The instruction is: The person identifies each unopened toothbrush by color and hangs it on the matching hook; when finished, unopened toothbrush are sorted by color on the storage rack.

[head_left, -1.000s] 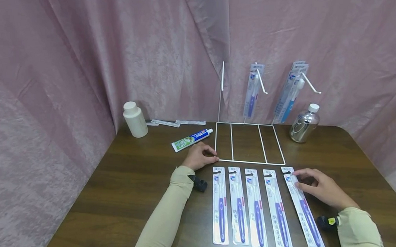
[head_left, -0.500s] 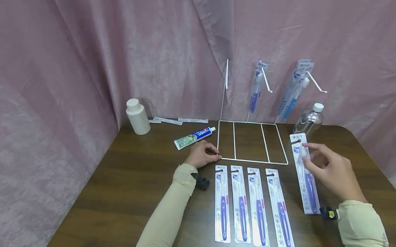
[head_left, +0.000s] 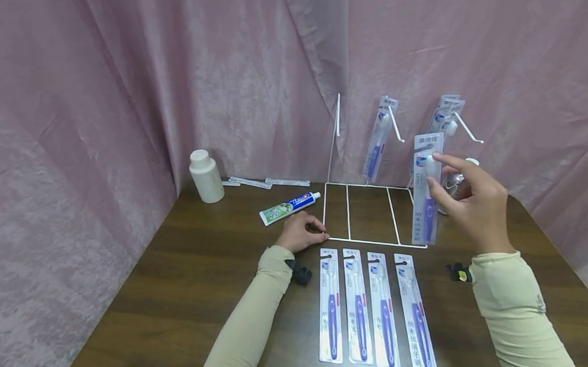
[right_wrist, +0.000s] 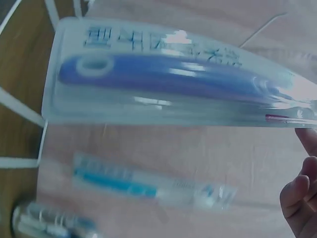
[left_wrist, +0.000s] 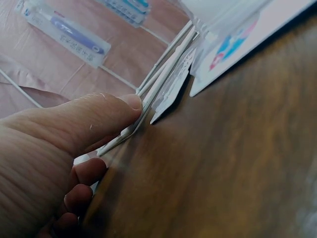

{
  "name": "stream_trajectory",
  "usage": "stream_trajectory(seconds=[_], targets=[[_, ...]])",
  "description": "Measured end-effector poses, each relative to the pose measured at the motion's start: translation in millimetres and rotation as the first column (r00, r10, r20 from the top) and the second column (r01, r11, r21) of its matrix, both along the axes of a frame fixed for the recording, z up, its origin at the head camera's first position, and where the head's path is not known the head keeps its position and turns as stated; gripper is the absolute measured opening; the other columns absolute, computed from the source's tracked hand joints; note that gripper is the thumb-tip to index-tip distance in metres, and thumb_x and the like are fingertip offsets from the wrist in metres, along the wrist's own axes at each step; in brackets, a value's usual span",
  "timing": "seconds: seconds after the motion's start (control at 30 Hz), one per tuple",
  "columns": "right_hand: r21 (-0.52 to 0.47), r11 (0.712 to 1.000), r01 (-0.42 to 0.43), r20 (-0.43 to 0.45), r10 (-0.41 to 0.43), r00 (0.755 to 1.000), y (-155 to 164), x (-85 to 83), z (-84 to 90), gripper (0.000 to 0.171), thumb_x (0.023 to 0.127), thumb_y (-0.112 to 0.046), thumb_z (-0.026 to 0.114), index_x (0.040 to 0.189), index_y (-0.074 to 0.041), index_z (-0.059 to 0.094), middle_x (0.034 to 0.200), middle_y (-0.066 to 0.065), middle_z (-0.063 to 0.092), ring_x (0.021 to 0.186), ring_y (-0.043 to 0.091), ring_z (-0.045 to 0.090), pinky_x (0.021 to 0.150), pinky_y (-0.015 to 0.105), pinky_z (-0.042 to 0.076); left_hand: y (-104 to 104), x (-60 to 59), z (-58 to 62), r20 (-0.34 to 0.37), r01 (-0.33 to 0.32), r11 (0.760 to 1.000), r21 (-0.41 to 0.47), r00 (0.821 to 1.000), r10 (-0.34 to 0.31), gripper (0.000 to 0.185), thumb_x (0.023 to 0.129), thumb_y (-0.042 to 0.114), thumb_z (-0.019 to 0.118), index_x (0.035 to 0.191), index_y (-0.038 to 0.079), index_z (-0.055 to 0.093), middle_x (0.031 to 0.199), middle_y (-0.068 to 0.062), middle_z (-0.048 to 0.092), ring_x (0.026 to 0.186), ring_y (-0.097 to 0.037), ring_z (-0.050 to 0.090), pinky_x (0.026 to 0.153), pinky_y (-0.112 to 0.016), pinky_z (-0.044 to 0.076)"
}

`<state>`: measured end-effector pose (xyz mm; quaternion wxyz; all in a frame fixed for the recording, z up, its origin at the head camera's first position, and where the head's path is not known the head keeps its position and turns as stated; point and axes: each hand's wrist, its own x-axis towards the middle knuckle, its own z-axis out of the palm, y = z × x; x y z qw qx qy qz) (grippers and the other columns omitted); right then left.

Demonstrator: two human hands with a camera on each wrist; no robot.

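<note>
Right hand [head_left: 464, 206], raised above the right part of the wooden table [head_left: 194, 278], pinches a packaged purple toothbrush [head_left: 426, 190] near its upper end between thumb and fingers; the pack hangs upright in the air, its lower edge just over the near right corner of the white wire rack [head_left: 372, 212]. In the right wrist view the same pack [right_wrist: 173, 84] fills the upper frame, with fingertips [right_wrist: 299, 196] visible at the lower right.

Left hand [head_left: 298, 232] rests on the table at the near left corner of the rack; its thumb [left_wrist: 106, 116] presses against the wire base and the other fingers curl beneath, so the hand grips the frame.

Four further toothbrush packs [head_left: 374, 309] lie flat in a row, near side of the rack. Packs hang from the rack's far pegs [head_left: 378, 138]. A toothpaste tube [head_left: 290, 207] and a white bottle [head_left: 206, 176] stand to the far left.
</note>
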<state>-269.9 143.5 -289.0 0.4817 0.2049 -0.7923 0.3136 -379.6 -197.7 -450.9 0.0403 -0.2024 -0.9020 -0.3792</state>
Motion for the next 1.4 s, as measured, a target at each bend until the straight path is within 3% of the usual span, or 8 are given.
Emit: stream_trajectory(seconds=[0.27,0.43,0.6,0.8,0.97,1.1,1.27,1.4], targets=[[-0.102,0.994,-0.034,0.032,0.037,0.999,-25,-10.3,3.9,0.042,0.086,-0.002,0.084,0.126,-0.014,0.078,0.09,-0.003,0.069,0.055,-0.001,0.041,0.053,0.014,0.031,5,0.0,1.4,-0.03,0.005,1.0,-0.01,1.0,-0.005,0.019,0.08,0.034,0.093,0.09,0.022,0.082,0.101,0.003,0.068,0.098,-0.015,0.06,0.092,-0.034,0.046],[-0.15,0.989,-0.007,0.047,0.014,0.999,-35,-24.2,-3.0,0.04,0.085,-0.003,0.085,0.123,-0.012,0.079,0.088,0.008,0.075,0.053,-0.003,0.039,0.051,0.012,0.03,6,2.8,6.3,-0.025,-0.002,1.0,-0.021,1.0,0.001,0.019,0.081,0.033,0.092,0.091,0.022,0.082,0.103,0.003,0.069,0.101,-0.015,0.06,0.095,-0.034,0.045],[-0.189,0.981,0.049,0.101,-0.03,0.994,-45,-46.4,-2.7,0.035,0.089,-0.012,0.084,0.123,-0.013,0.078,0.094,0.012,0.078,0.05,-0.005,0.038,0.049,0.012,0.029,9,6.3,10.1,-0.024,-0.003,1.0,-0.024,1.0,0.003,0.019,0.081,0.033,0.092,0.091,0.02,0.082,0.104,0.002,0.069,0.102,-0.016,0.061,0.095,-0.034,0.045],[-0.245,0.959,0.142,0.176,-0.1,0.979,-46,-85.9,0.1,0.035,0.091,-0.019,0.082,0.125,-0.011,0.076,0.099,0.013,0.079,0.064,-0.011,0.05,0.062,0.013,0.036,14,6.0,7.3,-0.033,0.005,0.999,-0.04,0.999,-0.006,0.019,0.081,0.035,0.092,0.091,0.022,0.082,0.101,0.005,0.068,0.098,-0.013,0.06,0.093,-0.033,0.043],[-0.247,0.948,0.201,0.222,-0.146,0.964,-39,-117.7,4.8,0.039,0.093,-0.022,0.079,0.13,-0.013,0.073,0.105,0.013,0.079,0.08,0.019,0.07,0.075,0.029,0.043,21,4.3,3.8,-0.039,0.009,0.999,-0.04,0.999,-0.011,0.019,0.081,0.036,0.092,0.091,0.023,0.082,0.101,0.006,0.068,0.097,-0.012,0.059,0.092,-0.032,0.044],[-0.255,0.939,0.23,0.245,-0.167,0.955,-35,-133.2,6.7,0.039,0.093,-0.022,0.078,0.131,-0.013,0.072,0.106,0.013,0.079,0.09,0.037,0.072,0.078,0.039,0.043,26,5.7,4.2,-0.029,0.013,0.999,-0.043,0.999,-0.014,0.019,0.081,0.035,0.091,0.092,0.023,0.082,0.101,0.006,0.067,0.098,-0.011,0.059,0.092,-0.032,0.043],[-0.291,0.927,0.237,0.266,-0.159,0.951,-32,-135.0,5.1,0.04,0.092,-0.022,0.078,0.131,-0.017,0.072,0.11,0.01,0.079,0.096,0.031,0.072,0.077,0.028,0.043,30,7.4,4.5,-0.017,0.015,0.999,-0.05,1.0,-0.016,0.019,0.082,0.037,0.091,0.092,0.024,0.082,0.101,0.007,0.066,0.099,-0.011,0.059,0.094,-0.034,0.041],[-0.363,0.912,0.19,0.285,-0.086,0.955,-26,-115.7,-1.6,0.04,0.092,-0.023,0.078,0.131,-0.022,0.074,0.117,0.009,0.078,0.088,0.011,0.068,0.072,0.018,0.043,31,6.4,3.9,-0.022,0.013,0.998,-0.058,1.0,-0.014,0.019,0.082,0.038,0.091,0.092,0.025,0.082,0.101,0.008,0.066,0.099,-0.01,0.058,0.095,-0.035,0.04]])
